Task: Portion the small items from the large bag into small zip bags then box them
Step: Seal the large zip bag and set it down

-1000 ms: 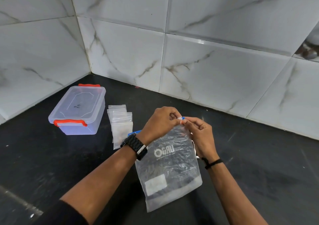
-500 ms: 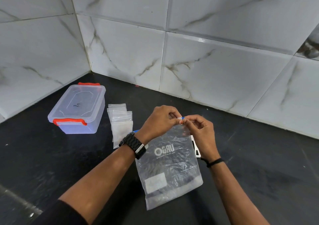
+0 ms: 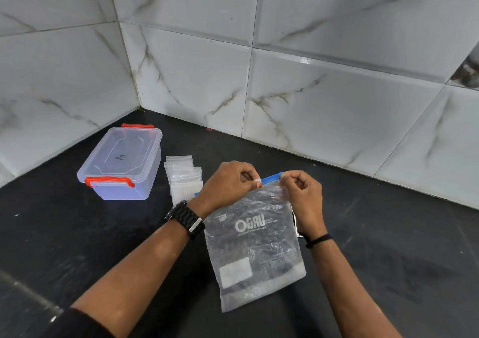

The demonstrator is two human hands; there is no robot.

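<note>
A large clear zip bag point(image 3: 255, 247) with white print and a blue zip strip along its top lies on the black counter point(image 3: 401, 247), its top edge raised. My left hand point(image 3: 228, 186) pinches the white slider on the strip's left part. My right hand point(image 3: 302, 195) pinches the top edge just right of it, and a short length of blue strip shows between the two hands. The bag's small contents are too dim to make out. A stack of small clear zip bags point(image 3: 184, 178) lies left of my left hand. A clear plastic box point(image 3: 121, 163) with orange latches stands lidded further left.
Marble-look tiled walls meet in a corner behind the box and run along the counter's back edge. A white-edged flat object point(image 3: 295, 221) peeks out from under the large bag beside my right wrist.
My hands have drawn apart along the bag's top, uncovering a stretch of the blue zip strip that their fingers hid before. The bag, small bags and box stay put.
</note>
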